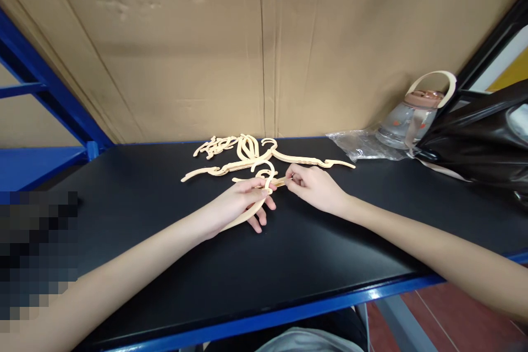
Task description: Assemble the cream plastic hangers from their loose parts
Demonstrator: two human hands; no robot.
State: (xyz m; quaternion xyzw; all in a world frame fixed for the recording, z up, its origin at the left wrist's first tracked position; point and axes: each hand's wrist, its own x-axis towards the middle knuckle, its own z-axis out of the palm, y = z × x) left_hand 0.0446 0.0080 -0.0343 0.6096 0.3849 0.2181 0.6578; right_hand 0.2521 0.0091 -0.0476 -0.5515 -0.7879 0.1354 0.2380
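A cream plastic hanger (251,212) is gripped near its hook by my left hand (243,198), thumb on top and the lower fingers spread beneath. One curved arm of it runs back under my left wrist. My right hand (311,184) pinches a short cream piece (280,182) that reaches toward the hanger's hook; whether the two are joined is hidden by my fingers. Just behind both hands lies another hanger (239,165) with its arms spread wide and its hook pointing away. Several loose curved parts (247,147) and a heap of small cream pieces (216,146) rest behind it.
The black tabletop (185,286) has a blue front edge and meets a cardboard wall (185,55) at the back. At the right stand a clear bottle (406,121) with a strap, a crumpled plastic bag (358,144) and a black bag (482,143). Blue frame bars (49,88) rise at left.
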